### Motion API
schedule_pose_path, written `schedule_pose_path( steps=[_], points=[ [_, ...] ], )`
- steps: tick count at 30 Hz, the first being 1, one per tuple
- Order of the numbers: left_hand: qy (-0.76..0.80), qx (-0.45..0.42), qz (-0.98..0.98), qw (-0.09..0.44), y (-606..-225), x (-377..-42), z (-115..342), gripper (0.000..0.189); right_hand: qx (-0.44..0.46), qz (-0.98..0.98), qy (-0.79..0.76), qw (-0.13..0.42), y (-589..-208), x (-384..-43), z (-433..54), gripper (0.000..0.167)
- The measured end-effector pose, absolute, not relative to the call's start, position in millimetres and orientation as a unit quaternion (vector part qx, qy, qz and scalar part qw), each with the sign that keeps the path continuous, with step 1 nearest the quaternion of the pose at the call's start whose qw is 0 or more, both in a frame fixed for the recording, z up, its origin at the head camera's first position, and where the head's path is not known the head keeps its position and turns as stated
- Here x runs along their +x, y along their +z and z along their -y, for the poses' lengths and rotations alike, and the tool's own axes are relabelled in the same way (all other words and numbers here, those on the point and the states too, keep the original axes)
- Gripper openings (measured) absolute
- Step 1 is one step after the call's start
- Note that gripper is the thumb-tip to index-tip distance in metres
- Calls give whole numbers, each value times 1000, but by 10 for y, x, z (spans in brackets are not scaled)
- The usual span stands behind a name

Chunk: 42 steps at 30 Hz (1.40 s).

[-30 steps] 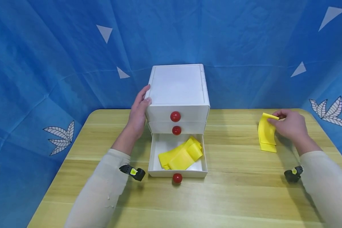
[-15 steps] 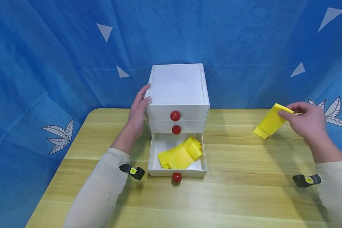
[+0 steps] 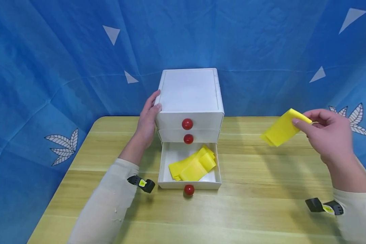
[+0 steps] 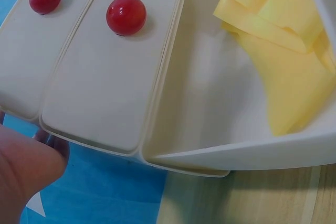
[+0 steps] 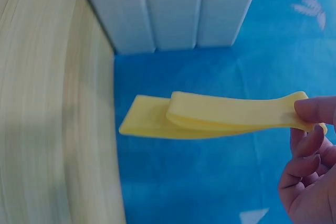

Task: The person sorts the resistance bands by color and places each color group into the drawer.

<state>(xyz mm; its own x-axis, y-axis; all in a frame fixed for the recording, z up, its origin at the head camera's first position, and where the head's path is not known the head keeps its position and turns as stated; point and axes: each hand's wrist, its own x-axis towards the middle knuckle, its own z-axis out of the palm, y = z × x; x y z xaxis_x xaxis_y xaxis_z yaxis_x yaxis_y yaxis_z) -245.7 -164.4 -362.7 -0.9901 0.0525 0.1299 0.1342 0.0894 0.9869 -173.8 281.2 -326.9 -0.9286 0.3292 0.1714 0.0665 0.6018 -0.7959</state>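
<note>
A white drawer unit (image 3: 189, 89) with red knobs stands at the table's back edge, its bottom drawer (image 3: 167, 152) pulled out. Folded yellow bands (image 3: 193, 166) lie in that drawer; the left wrist view shows the same bands (image 4: 283, 51) up close. My left hand (image 3: 146, 122) rests against the unit's left side, thumb near the top front edge, its other fingers partly hidden. Off to the right, my right hand (image 3: 330, 132) pinches another folded yellow band (image 3: 285, 127) by one end, thumb on top. The band's free end (image 5: 144, 116) points left, raised over the table.
The wooden table (image 3: 247, 210) reaches back to a blue curtain (image 3: 262, 51) with white triangles and leaf prints. The two upper drawers, with red knobs (image 3: 187, 124), are closed. Each wrist wears a black camera (image 3: 141, 183).
My right hand has lifted the folded yellow band off the table at the right, first moving right, then tilting the band leftward. The left hand and the drawer unit stay put.
</note>
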Motion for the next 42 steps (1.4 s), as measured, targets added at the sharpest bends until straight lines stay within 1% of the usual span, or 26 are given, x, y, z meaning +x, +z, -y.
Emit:
schedule_pose_path(
  steps=[8, 14, 24, 30, 37, 42],
  points=[
    [-671, -61, 738, 31, -3625, -2456, 1645, 53, -49, 852, 493, 170, -3171, -1529, -2483, 28],
    [-673, -59, 736, 31, -3617, -2450, 1645, 52, 2, 816, 552, 173, -3191, -1443, -2248, 16],
    [-673, -58, 736, 30, -3617, -2451, 1640, 53, 71, 805, 568, 156, -3291, -1318, -1761, 15],
    [-675, -56, 735, 30, -3608, -2438, 1634, 53, 108, 784, 595, 139, -3331, -1291, -1473, 11],
    [-675, -58, 735, 32, -3602, -2433, 1632, 54, 154, 770, 612, 95, -3483, -1332, -1143, 10],
    [-672, -59, 738, 27, -3605, -2438, 1637, 54, 163, 765, 619, 66, -3625, -1355, -894, 11]
  ],
)
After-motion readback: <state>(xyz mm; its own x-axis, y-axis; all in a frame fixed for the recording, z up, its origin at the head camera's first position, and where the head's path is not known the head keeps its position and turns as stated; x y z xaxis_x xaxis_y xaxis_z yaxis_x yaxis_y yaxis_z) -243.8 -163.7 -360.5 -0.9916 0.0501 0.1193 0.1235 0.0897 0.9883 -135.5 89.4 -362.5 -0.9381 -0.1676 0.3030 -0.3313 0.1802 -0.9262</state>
